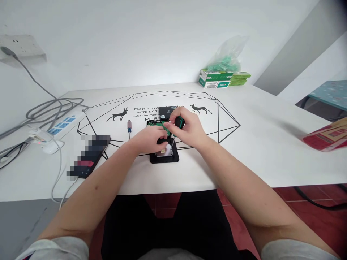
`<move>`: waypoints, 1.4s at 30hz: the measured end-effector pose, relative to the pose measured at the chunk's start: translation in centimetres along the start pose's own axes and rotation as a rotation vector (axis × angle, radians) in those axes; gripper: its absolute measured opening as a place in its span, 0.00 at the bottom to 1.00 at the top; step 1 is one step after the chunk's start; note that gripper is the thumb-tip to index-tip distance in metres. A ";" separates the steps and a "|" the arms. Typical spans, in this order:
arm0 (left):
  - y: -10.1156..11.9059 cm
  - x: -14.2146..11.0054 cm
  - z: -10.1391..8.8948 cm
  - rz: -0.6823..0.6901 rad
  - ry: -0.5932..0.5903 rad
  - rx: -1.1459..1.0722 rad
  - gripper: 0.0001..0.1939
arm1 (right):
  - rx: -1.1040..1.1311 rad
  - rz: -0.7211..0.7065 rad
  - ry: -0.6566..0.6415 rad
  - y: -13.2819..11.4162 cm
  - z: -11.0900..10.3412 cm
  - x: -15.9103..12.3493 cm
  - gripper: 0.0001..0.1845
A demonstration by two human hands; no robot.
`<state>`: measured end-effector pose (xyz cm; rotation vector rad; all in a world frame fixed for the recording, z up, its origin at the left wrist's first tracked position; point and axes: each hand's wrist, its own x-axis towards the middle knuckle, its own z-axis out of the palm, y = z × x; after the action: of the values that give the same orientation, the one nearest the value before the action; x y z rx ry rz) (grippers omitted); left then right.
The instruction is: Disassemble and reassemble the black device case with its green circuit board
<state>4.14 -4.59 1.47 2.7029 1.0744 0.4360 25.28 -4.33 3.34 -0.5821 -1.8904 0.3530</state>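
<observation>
An opened handheld electronic device lies on the white table, with a green circuit board (pixel 167 129) and a black frame (pixel 175 159) around a silvery metal plate (pixel 168 151). My right hand (pixel 188 126) grips a green-and-black screwdriver (pixel 179 122), its shaft slanting down to the device. Over the device's left side, my left hand (pixel 151 139) has curled fingers closed at a dark part; what they pinch is partly hidden. A black rectangular piece (pixel 166 112) with a small label lies just beyond the board. Left of the hands rests a second screwdriver (pixel 129 126) with a translucent handle.
A phone (pixel 92 155) with a cable lies at the left. Behind it are a white power strip (pixel 65 124) and coiled grey cord (pixel 54 104). Green-and-white boxes (pixel 217 77) under a plastic bag (pixel 227 59) stand at the back; a red package (pixel 328 137) sits far right.
</observation>
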 end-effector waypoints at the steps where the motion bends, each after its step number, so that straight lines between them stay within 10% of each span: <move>1: 0.3 -0.1 -0.1 -0.011 -0.037 -0.014 0.06 | -0.010 -0.001 0.001 0.0 0.1 0.0 0.10; 7: 1.2 -0.1 -0.5 -0.032 -0.200 -0.062 0.16 | -0.110 0.017 0.173 -0.1 -0.2 0.0 0.12; 11: 1.4 0.0 -0.5 -0.062 -0.230 -0.073 0.16 | -0.271 0.344 0.376 1.0 -1.8 0.7 0.11; 18: 1.8 -0.1 -0.2 -0.121 -0.167 -0.119 0.16 | -0.648 0.944 -0.310 4.6 -2.3 0.8 0.06; 26: 0.9 -0.4 -1.1 -0.189 0.144 -0.585 0.11 | -0.753 0.961 -0.506 6.3 -1.8 -0.4 0.23; 30: 0.0 0.1 -0.6 -0.280 0.314 -0.801 0.09 | -0.694 0.889 -0.283 5.9 -1.9 -0.2 0.26; 33: -0.4 0.7 -0.5 -0.421 0.473 -0.825 0.09 | -0.413 0.577 -0.069 5.7 -1.5 -0.2 0.25; 36: -0.4 1.3 -0.4 -0.468 0.542 -0.889 0.10 | 0.035 0.390 -0.125 5.5 -0.4 -0.4 0.40; 42: -0.1 1.3 -0.2 -0.411 0.486 -0.924 0.13 | 0.497 0.477 -0.372 4.6 1.5 -1.0 0.61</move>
<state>4.86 -3.61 1.82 1.5605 1.1086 1.1864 25.28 -0.99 -0.26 -0.6491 -1.8885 1.2752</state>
